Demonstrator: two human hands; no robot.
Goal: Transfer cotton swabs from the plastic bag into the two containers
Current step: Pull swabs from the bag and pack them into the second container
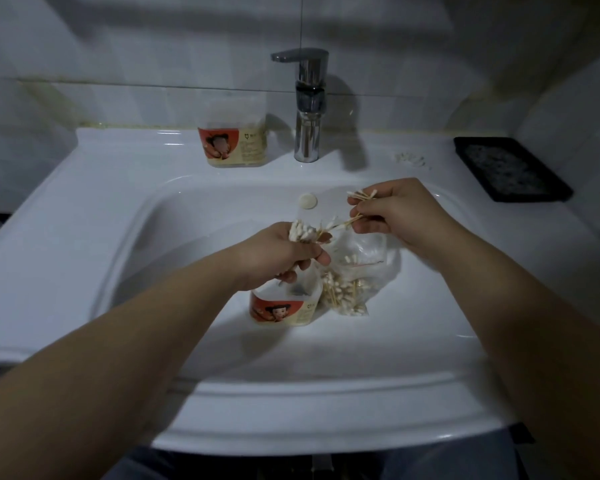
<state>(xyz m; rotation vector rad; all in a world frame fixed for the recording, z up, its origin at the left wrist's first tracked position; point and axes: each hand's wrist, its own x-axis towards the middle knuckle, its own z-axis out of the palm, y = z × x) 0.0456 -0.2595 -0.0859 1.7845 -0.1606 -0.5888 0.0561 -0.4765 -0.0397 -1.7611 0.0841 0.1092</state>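
My left hand [284,252] grips a bundle of cotton swabs [303,231], white tips up, above an open clear container [284,306] with a red and cream label in the sink basin. My right hand [392,213] pinches several more swabs [359,195] by their wooden sticks, just right of the left bundle. A clear plastic bag [357,271] with many swabs lies in the basin right of the container, partly under both hands. A second labelled container [234,138] stands on the sink ledge left of the tap.
A chrome tap [307,105] rises at the back centre of the white sink [125,188]. A black tray [511,169] sits on the right ledge, with small white bits [411,158] beside it. A round overflow cap [307,201] is on the basin wall.
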